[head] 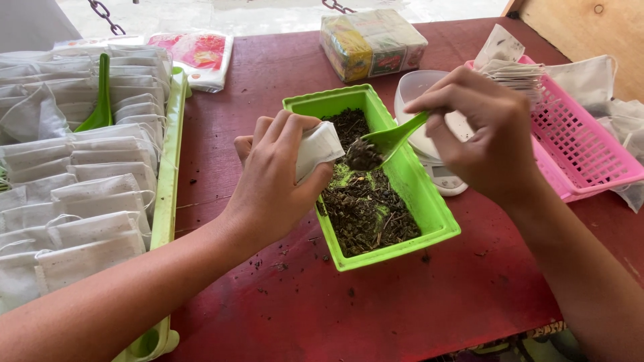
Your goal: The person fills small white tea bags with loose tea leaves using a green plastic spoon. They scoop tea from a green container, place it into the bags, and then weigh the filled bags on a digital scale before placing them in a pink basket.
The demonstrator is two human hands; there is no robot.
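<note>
**Spill risk at the bag mouth**

Left hand (278, 177) pinches a small white bag (318, 149) open at frame centre, over the green tray (429, 214). Right hand (486, 137) grips a green spoon (392, 137), heaped with dried leaves (363, 155). A tilted spoon or sagging bag mouth would likely scatter leaves onto the red table (402, 302).

The left hand (275, 174) hides most of the bag (318, 149); the left tray (168, 201) and far-left chain (106, 17) run off frame.
</note>
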